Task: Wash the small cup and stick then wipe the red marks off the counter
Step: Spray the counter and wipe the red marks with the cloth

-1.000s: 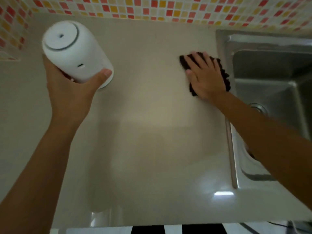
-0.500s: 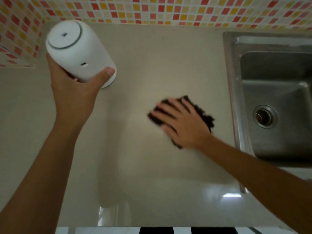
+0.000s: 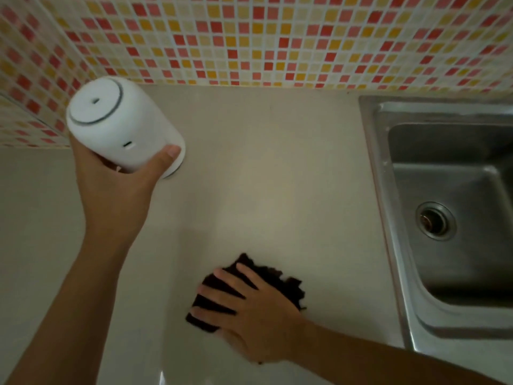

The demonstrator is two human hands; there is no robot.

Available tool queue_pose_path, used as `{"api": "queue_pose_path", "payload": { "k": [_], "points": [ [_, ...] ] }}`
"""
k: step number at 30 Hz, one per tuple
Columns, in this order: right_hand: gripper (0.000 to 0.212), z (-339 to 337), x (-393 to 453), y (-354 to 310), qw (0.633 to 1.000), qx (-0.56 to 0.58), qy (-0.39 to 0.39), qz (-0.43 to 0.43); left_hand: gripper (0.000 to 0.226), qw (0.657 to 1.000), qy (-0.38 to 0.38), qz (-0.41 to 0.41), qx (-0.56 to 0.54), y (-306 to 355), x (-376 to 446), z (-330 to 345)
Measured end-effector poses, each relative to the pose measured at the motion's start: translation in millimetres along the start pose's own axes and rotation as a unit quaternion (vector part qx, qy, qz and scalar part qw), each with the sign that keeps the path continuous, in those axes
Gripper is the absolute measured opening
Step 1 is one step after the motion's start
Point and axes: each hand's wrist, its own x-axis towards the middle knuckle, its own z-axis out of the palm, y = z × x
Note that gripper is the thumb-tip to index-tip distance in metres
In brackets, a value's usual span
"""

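1. The left hand (image 3: 111, 190) is wrapped around a white cylindrical appliance (image 3: 122, 123), thumb across its front and the other fingers hidden behind it, so the grip is closed on the body.
2. The appliance leans to the left, its flat top with a grey ring and a small dark hole turned toward the camera; whether its lower end touches the bench (image 3: 263, 176) I cannot tell. It is well to the left of the sink (image 3: 388, 218), near the tiled corner.
3. The right hand (image 3: 255, 315) lies flat with its fingers spread apart, pressed down on a dark cloth (image 3: 280, 282) that is bunched under the palm. It closes on nothing.
4. The cloth lies on the bench to the left of the sink, nearer the camera than the drain (image 3: 435, 220), and well apart from the appliance.
5. The bench surface is pale beige and glossy; around the cloth it shows no red marks.
6. The sink is stainless steel, set into the bench at the right, its basin dry-looking with a round metal drain in the floor.
7. A mosaic wall (image 3: 277, 37) of red, orange, yellow and cream tiles runs behind the bench and the sink.
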Motion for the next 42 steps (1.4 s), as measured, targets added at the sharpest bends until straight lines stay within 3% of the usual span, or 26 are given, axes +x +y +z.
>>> {"api": "queue_pose_path", "payload": {
  "k": [2,3,7,10,14,18,20,22,24,26,27,32,34,36,39,42],
  "points": [
    [0.045,-15,40,47,0.998,-0.043,0.047,-0.028,0.086,1.000,-0.005,0.001,0.008,2,-3,-1],
    [0.044,-27,70,81,0.994,-0.077,0.080,-0.002,0.085,1.000,-0.005,0.003,0.009,3,-6,-1],
    [0.048,-104,154,226,0.950,-0.063,0.109,0.288,0.087,1.000,0.002,-0.009,0.011,3,-27,-6],
    [0.050,-114,155,268,0.926,-0.046,0.111,0.357,0.092,1.000,-0.015,-0.017,0.011,1,-39,-14],
    [0.052,-91,111,227,0.918,-0.064,0.172,0.352,0.092,0.999,-0.013,-0.025,0.016,3,-46,-23],
    [0.050,-42,39,117,0.975,-0.095,0.106,0.170,0.094,0.999,-0.002,-0.031,-0.010,5,-44,-19],
    [0.049,-49,39,129,0.985,-0.099,0.080,0.119,0.095,0.999,0.003,-0.034,-0.014,7,-44,-17],
    [0.048,-73,74,181,0.971,-0.123,0.102,0.178,0.094,1.000,0.004,-0.029,-0.007,8,-45,-18],
    [0.050,-103,117,232,0.934,-0.092,0.119,0.323,0.093,1.000,0.008,-0.021,0.002,7,-45,-23],
    [0.053,-107,152,247,0.901,-0.058,0.119,0.413,0.089,1.000,0.011,-0.014,0.015,3,-44,-27],
    [0.054,-102,166,235,0.903,-0.055,0.119,0.408,0.088,1.000,0.009,-0.011,0.019,1,-43,-29],
    [0.048,-39,164,95,0.972,-0.074,0.138,0.176,0.092,0.999,0.014,-0.013,0.033,-7,-29,-31],
    [0.046,-15,119,35,0.986,-0.061,0.131,0.087,0.091,0.999,0.012,-0.015,0.029,-7,-24,-28],
    [0.046,3,55,-13,0.995,-0.045,0.077,0.042,0.089,0.999,0.005,-0.012,0.030,-7,-21,-23],
    [0.049,2,-25,-7,0.993,-0.058,0.059,0.078,0.088,0.999,-0.005,-0.015,0.029,-7,-17,-11],
    [0.050,-25,-46,84,0.960,-0.093,0.097,0.246,0.088,1.000,-0.014,-0.016,0.020,-6,-16,5]
  ]
}}
